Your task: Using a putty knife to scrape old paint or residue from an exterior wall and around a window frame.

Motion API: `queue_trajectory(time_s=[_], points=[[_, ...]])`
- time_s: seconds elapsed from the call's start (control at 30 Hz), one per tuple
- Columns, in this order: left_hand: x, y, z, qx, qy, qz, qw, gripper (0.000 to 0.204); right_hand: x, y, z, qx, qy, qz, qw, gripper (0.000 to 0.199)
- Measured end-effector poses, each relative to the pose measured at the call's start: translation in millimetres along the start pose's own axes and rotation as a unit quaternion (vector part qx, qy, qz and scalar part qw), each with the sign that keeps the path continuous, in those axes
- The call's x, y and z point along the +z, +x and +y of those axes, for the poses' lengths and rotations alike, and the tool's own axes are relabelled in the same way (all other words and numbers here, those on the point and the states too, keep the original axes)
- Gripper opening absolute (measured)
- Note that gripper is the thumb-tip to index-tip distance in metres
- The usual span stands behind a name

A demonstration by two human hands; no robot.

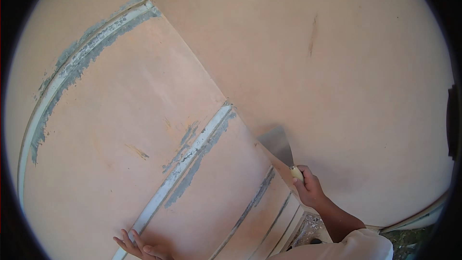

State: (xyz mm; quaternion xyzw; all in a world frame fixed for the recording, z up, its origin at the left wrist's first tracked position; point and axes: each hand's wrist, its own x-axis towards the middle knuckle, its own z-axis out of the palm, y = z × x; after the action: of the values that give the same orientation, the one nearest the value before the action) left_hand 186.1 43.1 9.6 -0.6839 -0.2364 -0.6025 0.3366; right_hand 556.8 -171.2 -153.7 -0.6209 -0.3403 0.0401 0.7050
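Note:
My right hand (310, 190) is closed around the pale handle of a putty knife (278, 145). Its wide metal blade points up and left, close to the corner where two peach-coloured walls meet; whether it touches the wall I cannot tell. At the lower edge, my left hand (144, 249) holds nothing, its fingers spread beside the lower end of a white strip (180, 166). This strip runs slantwise across the left wall (130, 96) up to the corner. Rough grey filler (199, 163) lies along both its sides.
Farther left, a second white strip (67, 67) with grey patches curves up to the corner. Narrow dark grooves (250, 204) cross the wall lower down. The right wall (356, 91) bears a thin dark scuff. Below, speckled ground (310, 228) and some greenery (409, 243) show.

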Motion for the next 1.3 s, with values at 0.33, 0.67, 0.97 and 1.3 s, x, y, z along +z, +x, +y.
queue_trajectory(time_s=[0.33, 0.67, 0.97, 1.3], points=[[-2.6, 9.9, 3.0, 0.113, 0.031, 0.036, 0.992, 0.030, -50.7, -63.9, -68.1, 0.068, -0.297, 0.154, 0.940, 0.030], [-7.0, 10.6, 12.7, 0.040, -0.154, 0.072, 0.985, 0.021, -88.7, -235.4, -108.7, 0.120, -0.488, 0.192, 0.843, 0.027], [4.3, 17.8, 109.7, 0.059, -0.400, 0.192, 0.894, 0.017, -117.2, -289.0, -129.2, 0.119, -0.140, 0.346, 0.920, 0.022], [29.8, 112.6, 281.9, 0.238, -0.447, 0.023, 0.862, 0.052, -184.3, -296.5, -105.1, 0.187, -0.062, 0.344, 0.918, 0.018]])
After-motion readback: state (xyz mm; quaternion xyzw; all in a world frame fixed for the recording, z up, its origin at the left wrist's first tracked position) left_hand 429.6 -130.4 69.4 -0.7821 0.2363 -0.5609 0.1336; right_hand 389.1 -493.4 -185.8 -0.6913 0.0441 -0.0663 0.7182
